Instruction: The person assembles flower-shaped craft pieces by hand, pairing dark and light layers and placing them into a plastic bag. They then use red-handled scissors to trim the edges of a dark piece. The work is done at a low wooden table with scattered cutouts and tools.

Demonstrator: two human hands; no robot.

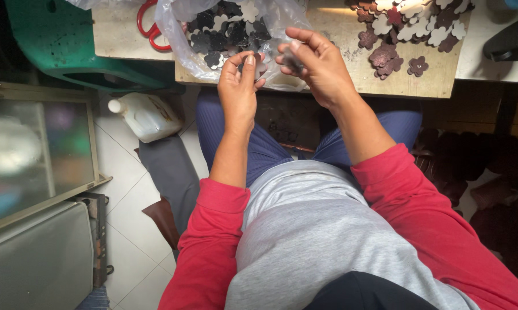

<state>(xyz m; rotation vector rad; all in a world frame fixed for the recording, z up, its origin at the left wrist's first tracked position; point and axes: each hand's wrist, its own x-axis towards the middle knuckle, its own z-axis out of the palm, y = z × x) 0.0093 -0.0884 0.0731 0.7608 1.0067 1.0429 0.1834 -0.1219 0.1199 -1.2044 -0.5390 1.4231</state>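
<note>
Dark flower cutouts [287, 57] pinched in both hands [282, 74] at the board's edge [385, 92].

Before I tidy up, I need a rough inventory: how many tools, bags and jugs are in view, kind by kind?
Scissors, red handles: 1
Plastic bag of flower cut-outs: 1
White jug on the floor: 1
Total: 3
The loose flower cut-outs on the board overlap too much to count; the left hand and right hand each pinch a dark piece.

We note a white tiled floor [133, 227], a worn wooden worktable [385, 80], a green plastic chair [58, 43] at left, and a glass-fronted metal cabinet [37, 155] beside it.
</note>
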